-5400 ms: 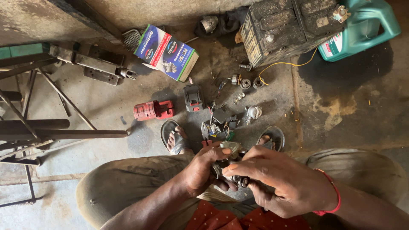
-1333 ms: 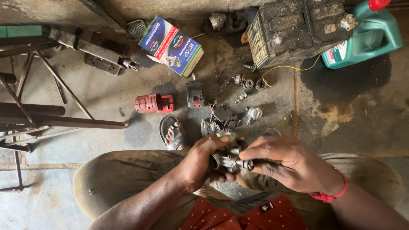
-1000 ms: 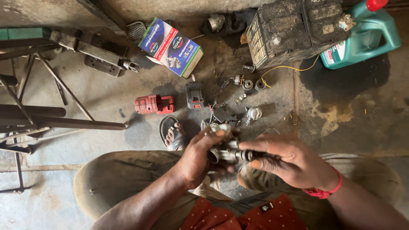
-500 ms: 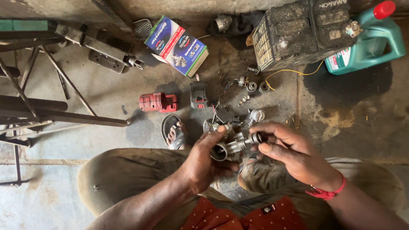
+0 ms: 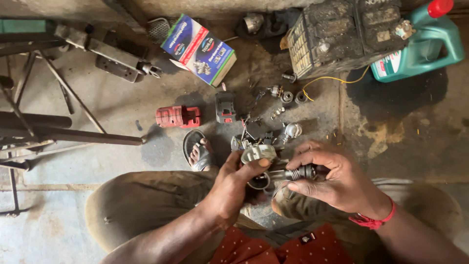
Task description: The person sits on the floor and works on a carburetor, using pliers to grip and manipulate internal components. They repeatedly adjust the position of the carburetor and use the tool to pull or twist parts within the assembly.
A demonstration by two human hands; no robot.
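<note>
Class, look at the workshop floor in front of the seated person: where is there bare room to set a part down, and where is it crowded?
Bare floor lies right of the small parts, below the green jug, and left of the red block toward the metal bars. It is crowded between the printed box, the battery and both hands.

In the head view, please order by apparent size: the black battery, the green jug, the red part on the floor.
1. black battery
2. green jug, partly cut off
3. red part
</note>
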